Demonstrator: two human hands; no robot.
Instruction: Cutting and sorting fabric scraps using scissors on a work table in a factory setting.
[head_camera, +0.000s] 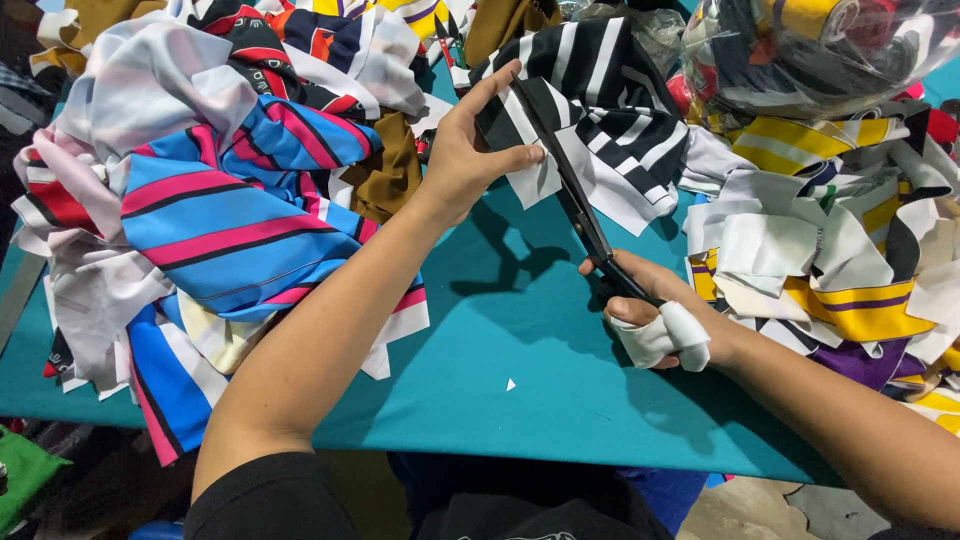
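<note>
Scissors (580, 200) with long black blades cut into a black-and-white striped piece of fabric (600, 110) that lies on the teal table (500, 340), near its far middle. The right hand (655, 315) is closed around the scissor handles, low and to the right of the cloth, and a white cloth wrap (672, 335) covers its thumb and part of the palm. The blades run up and to the left from this hand, across the pale edge of the striped piece. The left hand (465, 150) holds that same piece at its left edge, thumb pressed on the white margin and fingers stretched up along the stripes, just beside the blades. Left of the left forearm sits a heap of blue fabric with pink stripes (220, 220), mixed with white scraps. On the right lies a pile of white, yellow and purple offcuts (850, 280). A clear plastic bag of scraps (810, 50) stands at the far right corner.
</note>
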